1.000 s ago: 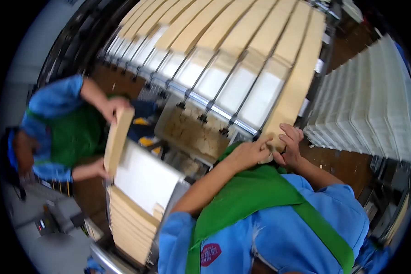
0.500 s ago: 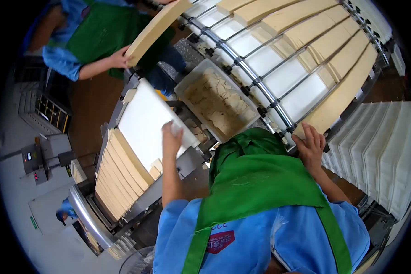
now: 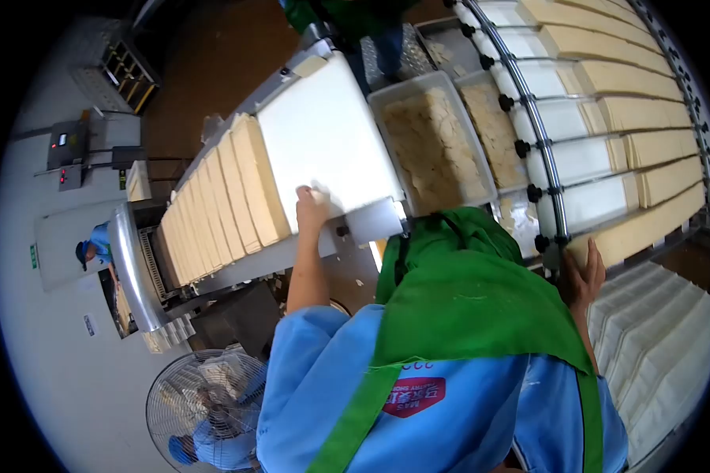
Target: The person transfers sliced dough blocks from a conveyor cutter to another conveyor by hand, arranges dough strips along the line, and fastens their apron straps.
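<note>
My left hand (image 3: 312, 208) is closed over the near edge of the white conveyor belt (image 3: 323, 118), with a small pale scrap (image 3: 321, 194) showing at its fingertips. Beside it, to the left, several thick pale dough slabs (image 3: 256, 181) lie side by side on the same belt. My right hand (image 3: 584, 273) is at the near end of a long dough slab (image 3: 647, 226), fingers along its end. That slab lies at the near side of the rack of rods and white strips (image 3: 564, 206). Part of the right hand's grip is hidden.
A white tub (image 3: 487, 185) of broken dough pieces stands between belt and rack. Stacked white trays or cloths (image 3: 659, 339) are at the lower right. A wire-cage fan (image 3: 205, 410) stands at the lower left. A co-worker's green apron (image 3: 347, 17) shows at the top.
My view has turned. The small pieces by the belt slabs no longer show there, and a scrap is in my left hand. The slab the co-worker held is no longer in their visible grip.
</note>
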A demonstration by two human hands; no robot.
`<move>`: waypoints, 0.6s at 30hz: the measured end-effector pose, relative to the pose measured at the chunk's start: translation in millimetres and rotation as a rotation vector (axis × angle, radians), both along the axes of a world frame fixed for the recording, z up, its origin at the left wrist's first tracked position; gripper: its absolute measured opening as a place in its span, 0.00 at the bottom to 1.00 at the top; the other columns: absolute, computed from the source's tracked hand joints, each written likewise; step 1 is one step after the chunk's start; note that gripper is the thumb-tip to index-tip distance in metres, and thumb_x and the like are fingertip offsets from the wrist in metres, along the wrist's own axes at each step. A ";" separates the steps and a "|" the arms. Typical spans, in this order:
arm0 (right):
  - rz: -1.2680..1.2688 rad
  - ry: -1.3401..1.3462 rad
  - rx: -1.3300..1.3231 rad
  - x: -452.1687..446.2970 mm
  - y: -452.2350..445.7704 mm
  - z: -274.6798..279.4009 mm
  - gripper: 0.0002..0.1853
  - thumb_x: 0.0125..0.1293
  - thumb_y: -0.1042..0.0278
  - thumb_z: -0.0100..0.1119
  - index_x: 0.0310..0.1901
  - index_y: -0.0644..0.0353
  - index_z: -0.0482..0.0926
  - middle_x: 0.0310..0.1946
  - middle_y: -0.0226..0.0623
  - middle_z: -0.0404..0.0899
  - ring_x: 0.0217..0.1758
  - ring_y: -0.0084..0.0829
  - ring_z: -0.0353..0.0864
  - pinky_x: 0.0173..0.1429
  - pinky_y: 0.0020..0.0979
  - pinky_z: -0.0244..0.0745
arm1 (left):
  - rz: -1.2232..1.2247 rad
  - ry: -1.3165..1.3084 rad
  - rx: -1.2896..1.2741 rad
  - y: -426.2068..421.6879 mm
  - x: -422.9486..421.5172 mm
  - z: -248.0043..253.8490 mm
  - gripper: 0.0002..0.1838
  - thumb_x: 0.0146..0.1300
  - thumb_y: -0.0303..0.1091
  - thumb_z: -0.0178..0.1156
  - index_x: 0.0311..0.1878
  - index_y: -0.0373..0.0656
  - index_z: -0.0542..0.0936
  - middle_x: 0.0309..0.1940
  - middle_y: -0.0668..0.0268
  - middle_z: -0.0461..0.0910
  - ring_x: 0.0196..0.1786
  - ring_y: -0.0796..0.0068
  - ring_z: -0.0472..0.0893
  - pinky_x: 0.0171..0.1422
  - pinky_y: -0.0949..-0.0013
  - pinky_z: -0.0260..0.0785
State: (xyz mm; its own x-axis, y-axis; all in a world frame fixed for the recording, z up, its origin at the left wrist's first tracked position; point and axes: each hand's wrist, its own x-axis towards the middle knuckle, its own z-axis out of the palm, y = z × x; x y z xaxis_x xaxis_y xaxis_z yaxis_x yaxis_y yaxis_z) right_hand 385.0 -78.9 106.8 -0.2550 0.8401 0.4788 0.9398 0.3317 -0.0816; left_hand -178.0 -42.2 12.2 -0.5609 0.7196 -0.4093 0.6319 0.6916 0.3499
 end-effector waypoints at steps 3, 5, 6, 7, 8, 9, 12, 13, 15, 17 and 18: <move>-0.028 -0.022 -0.036 -5.8 0.9 8.3 0.14 0.49 0.70 0.65 0.41 0.49 0.84 0.64 0.45 0.69 0.61 0.46 0.72 0.61 0.42 0.64 | 0.067 -0.627 0.379 24.3 42.2 7.2 0.33 0.55 0.28 0.61 0.64 0.40 0.61 0.50 0.53 0.76 0.45 0.63 0.80 0.48 0.66 0.76; -0.042 -0.016 -0.030 -9.3 1.4 9.3 0.13 0.51 0.69 0.65 0.41 0.48 0.84 0.63 0.45 0.69 0.61 0.45 0.72 0.61 0.42 0.65 | -0.098 -0.688 0.407 44.8 84.7 16.7 0.36 0.58 0.32 0.62 0.68 0.39 0.57 0.53 0.52 0.74 0.47 0.66 0.79 0.50 0.68 0.75; -0.072 -0.022 -0.032 -11.9 1.8 10.5 0.12 0.53 0.68 0.66 0.41 0.47 0.84 0.63 0.44 0.70 0.60 0.44 0.72 0.61 0.41 0.64 | -0.118 -0.735 0.434 51.2 109.5 34.9 0.38 0.59 0.34 0.64 0.69 0.39 0.55 0.55 0.50 0.73 0.49 0.65 0.79 0.51 0.66 0.74; -0.100 -0.027 -0.032 -13.7 3.1 10.9 0.11 0.54 0.67 0.66 0.41 0.46 0.84 0.62 0.44 0.70 0.60 0.44 0.73 0.61 0.41 0.64 | -0.136 -0.780 0.463 55.1 127.9 46.8 0.41 0.59 0.37 0.65 0.71 0.38 0.54 0.57 0.48 0.71 0.50 0.63 0.79 0.53 0.65 0.73; -0.095 -0.028 -0.032 -14.5 3.7 9.6 0.11 0.54 0.67 0.66 0.41 0.46 0.84 0.62 0.44 0.70 0.60 0.44 0.73 0.61 0.41 0.64 | -0.160 -0.724 0.501 56.4 132.1 38.2 0.43 0.60 0.38 0.65 0.72 0.38 0.52 0.58 0.47 0.70 0.52 0.60 0.78 0.56 0.63 0.71; -0.112 -0.041 -0.019 -13.3 3.1 7.5 0.11 0.54 0.66 0.66 0.41 0.44 0.84 0.62 0.43 0.71 0.59 0.43 0.73 0.60 0.41 0.64 | -0.183 -0.666 0.539 57.7 133.6 30.7 0.44 0.60 0.40 0.65 0.73 0.38 0.51 0.60 0.47 0.69 0.54 0.58 0.77 0.59 0.61 0.69; -0.132 -0.080 0.026 -1.5 3.4 5.1 0.11 0.54 0.66 0.66 0.40 0.42 0.85 0.61 0.42 0.72 0.58 0.43 0.74 0.58 0.41 0.65 | -0.472 -0.160 0.547 48.6 120.6 3.3 0.38 0.60 0.42 0.64 0.68 0.35 0.60 0.65 0.45 0.63 0.65 0.45 0.66 0.69 0.53 0.58; -0.143 -0.113 0.052 -0.6 4.7 5.7 0.11 0.54 0.66 0.67 0.40 0.41 0.85 0.60 0.42 0.72 0.58 0.43 0.74 0.57 0.41 0.66 | -0.647 0.125 0.530 44.2 118.2 3.6 0.37 0.59 0.43 0.64 0.68 0.37 0.61 0.67 0.44 0.61 0.68 0.44 0.62 0.72 0.51 0.54; -0.198 -0.124 0.060 -2.3 8.9 2.9 0.10 0.53 0.66 0.67 0.38 0.42 0.85 0.60 0.42 0.73 0.57 0.43 0.74 0.56 0.42 0.66 | -0.692 0.138 0.430 31.8 120.6 5.1 0.34 0.60 0.45 0.62 0.65 0.37 0.65 0.70 0.45 0.55 0.72 0.41 0.54 0.74 0.49 0.49; -0.266 -0.087 -0.099 4.5 13.1 -8.3 0.07 0.54 0.66 0.66 0.36 0.44 0.86 0.61 0.42 0.73 0.58 0.44 0.74 0.57 0.43 0.65 | -0.703 0.113 0.430 29.3 119.5 14.1 0.31 0.60 0.43 0.61 0.63 0.37 0.67 0.69 0.45 0.58 0.71 0.43 0.56 0.73 0.51 0.51; -0.241 -0.097 -0.124 3.3 15.2 -6.1 0.06 0.54 0.65 0.65 0.35 0.44 0.86 0.61 0.42 0.72 0.59 0.45 0.73 0.58 0.44 0.64 | -0.645 -0.010 0.501 27.7 117.3 12.7 0.29 0.61 0.42 0.61 0.62 0.37 0.69 0.67 0.45 0.60 0.70 0.43 0.58 0.73 0.53 0.53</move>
State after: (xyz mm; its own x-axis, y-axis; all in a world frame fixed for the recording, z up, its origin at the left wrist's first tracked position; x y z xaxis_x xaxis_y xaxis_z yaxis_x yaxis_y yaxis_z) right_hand 388.4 -63.7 100.7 -0.0803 0.9325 0.3520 0.9958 0.0907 -0.0132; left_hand -60.7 -14.5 24.9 0.0283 0.9986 0.0439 0.8477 -0.0473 0.5283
